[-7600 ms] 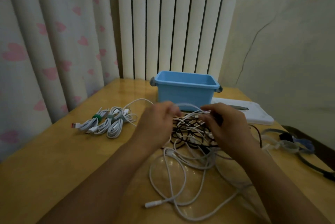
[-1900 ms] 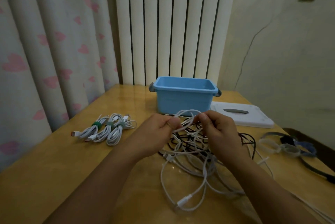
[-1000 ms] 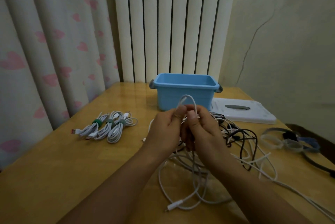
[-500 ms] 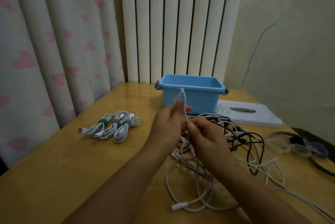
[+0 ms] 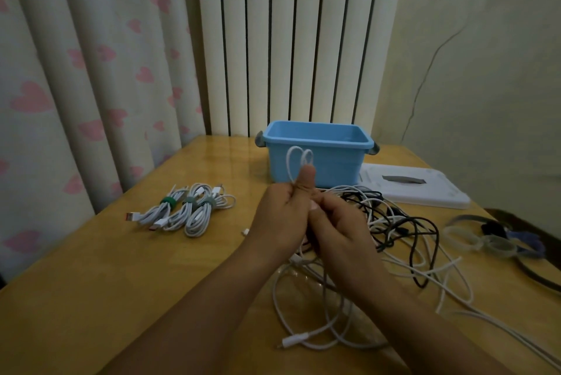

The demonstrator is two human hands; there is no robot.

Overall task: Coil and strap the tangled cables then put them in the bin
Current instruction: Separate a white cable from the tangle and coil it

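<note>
Both hands, left hand (image 5: 283, 210) and right hand (image 5: 335, 227), pinch a looped white cable (image 5: 299, 162), seemingly above the tangled cables (image 5: 394, 232).

- A room in a home, by the look of it.
- Pale curtain (image 5: 76, 86) printed with pink hearts hangs at the left.
- White ribbed radiator (image 5: 291, 40) behind a wooden bench (image 5: 106, 283).
- Painted wall (image 5: 485, 86) with a long crack.

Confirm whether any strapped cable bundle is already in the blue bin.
No: what shows of the blue bin's inside holds no cables, and the strapped cable bundles lie on the table to its left.
</note>
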